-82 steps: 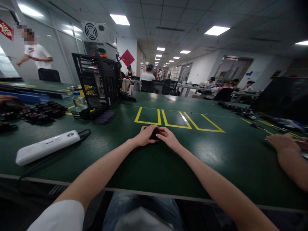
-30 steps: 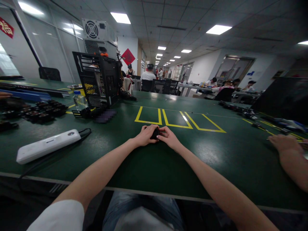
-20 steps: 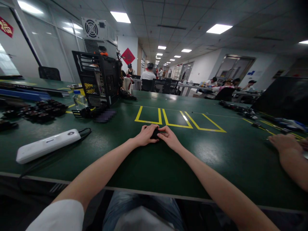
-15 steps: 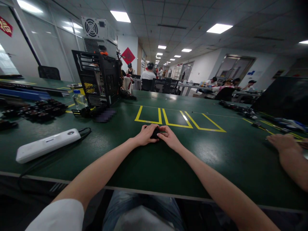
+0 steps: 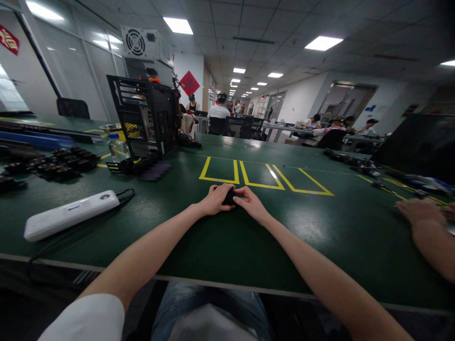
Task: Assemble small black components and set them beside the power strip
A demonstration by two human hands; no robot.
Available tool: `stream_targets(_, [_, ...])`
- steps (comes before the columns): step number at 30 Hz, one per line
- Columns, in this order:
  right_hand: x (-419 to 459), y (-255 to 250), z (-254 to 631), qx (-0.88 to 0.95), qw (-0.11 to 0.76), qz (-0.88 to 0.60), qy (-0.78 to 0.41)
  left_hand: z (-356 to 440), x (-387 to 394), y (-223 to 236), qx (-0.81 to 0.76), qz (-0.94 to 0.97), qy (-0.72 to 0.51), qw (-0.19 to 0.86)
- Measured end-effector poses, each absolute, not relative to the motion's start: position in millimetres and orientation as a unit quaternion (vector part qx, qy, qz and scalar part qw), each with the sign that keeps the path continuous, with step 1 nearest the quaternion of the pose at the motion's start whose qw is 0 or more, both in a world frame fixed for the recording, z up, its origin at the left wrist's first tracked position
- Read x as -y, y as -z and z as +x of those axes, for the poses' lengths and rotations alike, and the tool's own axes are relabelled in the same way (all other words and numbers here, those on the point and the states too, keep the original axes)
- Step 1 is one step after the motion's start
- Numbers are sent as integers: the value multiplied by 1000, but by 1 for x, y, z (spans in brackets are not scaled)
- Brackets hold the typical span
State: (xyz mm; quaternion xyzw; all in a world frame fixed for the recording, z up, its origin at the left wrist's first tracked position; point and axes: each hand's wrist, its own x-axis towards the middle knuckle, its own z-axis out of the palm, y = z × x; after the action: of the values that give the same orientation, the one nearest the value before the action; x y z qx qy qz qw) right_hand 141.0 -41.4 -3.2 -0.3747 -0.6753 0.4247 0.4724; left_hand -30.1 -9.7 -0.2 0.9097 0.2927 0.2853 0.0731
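A small black part (image 5: 229, 197) is held low over or on the green table (image 5: 227, 246), between my two hands. My left hand (image 5: 216, 199) is closed around its left side, fingers over the top. From the right, my right hand (image 5: 249, 201) pinches the same part with thumb and fingertips. Most of the part is covered by fingers, so its exact kind cannot be made out. Just beyond my hands lie yellow tape outlines (image 5: 261, 185) on the tabletop.
At left lie a white oblong device (image 5: 73, 214) with a black cable, a pile of black parts (image 5: 66, 163) and a clear bottle (image 5: 118, 149). An open computer case (image 5: 152, 116) stands behind them. Another person's hand (image 5: 421, 210) rests at the right edge.
Almost nothing differs. Both my hands keep their hold on the black part in the same place, and the other person's hand at the right has shifted very slightly.
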Motion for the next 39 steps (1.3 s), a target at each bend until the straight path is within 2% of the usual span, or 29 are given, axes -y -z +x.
stream_targets(8, [37, 3, 142, 674, 468, -418, -389, -31, 12, -1, -297, 910, -279, 76])
stream_targets(18, [44, 0, 141, 675, 464, -361, -446, -31, 13, -3, -291, 911, -281, 79])
stream_targets(27, [40, 1, 139, 680, 473, -397, -396, -30, 12, -2, -301, 909, -279, 79])
stream_targets(39, [41, 2, 141, 668, 472, -364, -446, -31, 12, -3, -296, 910, -279, 78])
